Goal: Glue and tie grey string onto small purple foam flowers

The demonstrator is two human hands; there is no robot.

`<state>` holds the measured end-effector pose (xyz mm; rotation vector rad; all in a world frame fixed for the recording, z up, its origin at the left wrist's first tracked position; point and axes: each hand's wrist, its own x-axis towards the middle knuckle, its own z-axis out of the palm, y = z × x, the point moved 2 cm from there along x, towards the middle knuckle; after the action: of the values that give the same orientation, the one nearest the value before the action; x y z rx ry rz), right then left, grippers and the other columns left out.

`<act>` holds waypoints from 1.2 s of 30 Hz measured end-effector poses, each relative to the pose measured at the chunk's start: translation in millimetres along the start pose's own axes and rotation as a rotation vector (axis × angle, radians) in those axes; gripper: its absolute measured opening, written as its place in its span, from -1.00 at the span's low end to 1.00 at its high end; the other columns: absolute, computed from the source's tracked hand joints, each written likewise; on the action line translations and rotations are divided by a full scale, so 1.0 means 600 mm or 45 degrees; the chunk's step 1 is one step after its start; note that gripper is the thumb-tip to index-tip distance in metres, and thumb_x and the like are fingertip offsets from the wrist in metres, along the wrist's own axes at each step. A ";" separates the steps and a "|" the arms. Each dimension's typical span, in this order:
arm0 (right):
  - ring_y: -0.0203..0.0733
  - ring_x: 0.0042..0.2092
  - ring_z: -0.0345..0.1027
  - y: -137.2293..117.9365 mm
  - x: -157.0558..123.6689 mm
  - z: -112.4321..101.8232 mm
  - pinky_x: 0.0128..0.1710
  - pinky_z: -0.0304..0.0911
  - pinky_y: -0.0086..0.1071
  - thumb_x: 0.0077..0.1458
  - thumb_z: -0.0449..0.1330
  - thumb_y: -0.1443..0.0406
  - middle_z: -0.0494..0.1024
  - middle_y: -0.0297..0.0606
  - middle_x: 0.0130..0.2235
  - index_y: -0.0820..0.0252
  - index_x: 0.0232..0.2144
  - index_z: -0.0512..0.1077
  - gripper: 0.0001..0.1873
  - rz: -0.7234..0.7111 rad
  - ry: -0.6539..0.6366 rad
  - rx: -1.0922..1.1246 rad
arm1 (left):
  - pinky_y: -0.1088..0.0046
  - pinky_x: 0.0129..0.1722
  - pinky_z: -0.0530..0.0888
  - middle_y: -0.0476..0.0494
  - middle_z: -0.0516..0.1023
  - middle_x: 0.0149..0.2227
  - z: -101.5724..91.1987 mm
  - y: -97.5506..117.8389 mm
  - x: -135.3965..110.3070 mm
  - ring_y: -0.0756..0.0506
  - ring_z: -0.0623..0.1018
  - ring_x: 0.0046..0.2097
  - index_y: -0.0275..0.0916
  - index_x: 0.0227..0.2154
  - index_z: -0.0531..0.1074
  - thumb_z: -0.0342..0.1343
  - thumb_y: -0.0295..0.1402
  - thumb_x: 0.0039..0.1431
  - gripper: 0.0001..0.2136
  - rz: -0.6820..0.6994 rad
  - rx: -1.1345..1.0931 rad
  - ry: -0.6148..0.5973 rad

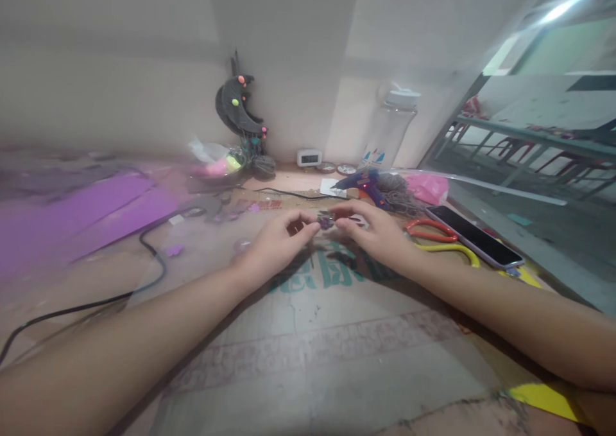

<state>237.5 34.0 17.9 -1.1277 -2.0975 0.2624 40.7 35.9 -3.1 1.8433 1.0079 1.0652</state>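
Note:
Between both hands, above the printed board covering the table, is a small dark purple and greenish piece, too blurred to name. My left hand pinches its left side between thumb and fingers. From the other side my right hand closes thumb and fingertips at its right edge. Just behind the right hand lies a dark blue glue gun with a small red light, its nozzle pointing left over a white card.
Purple sheets and a black cable lie left. Scissors with red handles, a phone and grey yarn are right. A clear bottle, a small clock and a dark crescent ornament stand behind.

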 end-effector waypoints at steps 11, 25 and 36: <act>-0.18 -0.30 0.44 -0.006 -0.011 0.016 -0.27 0.30 -0.34 0.17 0.18 0.25 0.58 -0.26 -0.35 0.19 -0.36 0.48 -0.86 -0.132 0.027 0.000 | 0.44 -0.28 0.42 -0.08 0.56 -0.28 0.003 0.012 -0.007 -0.06 0.51 -0.29 -0.22 -0.19 0.48 0.09 -0.26 0.20 -0.80 0.078 0.134 -0.083; -0.20 -0.29 0.42 -0.008 -0.014 0.025 -0.27 0.27 -0.35 0.18 0.18 0.22 0.57 -0.25 -0.34 0.20 -0.34 0.47 -0.84 -0.150 -0.046 -0.030 | 0.45 -0.26 0.39 -0.05 0.57 -0.33 0.000 0.018 -0.008 -0.06 0.50 -0.29 -0.21 -0.32 0.50 0.02 -0.27 0.24 -0.81 0.074 0.180 -0.085; -0.20 -0.29 0.44 -0.014 -0.013 0.023 -0.27 0.28 -0.35 0.18 0.16 0.24 0.59 -0.26 -0.35 0.19 -0.34 0.49 -0.84 -0.147 -0.101 0.002 | 0.46 -0.35 0.35 -0.02 0.53 -0.40 0.002 0.015 -0.010 -0.05 0.47 -0.36 -0.21 -0.36 0.45 0.01 -0.30 0.21 -0.84 0.039 0.232 -0.092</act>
<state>225.4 25.0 7.8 -1.0058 -2.2228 0.2575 42.0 26.6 2.9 2.0346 1.0665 0.9435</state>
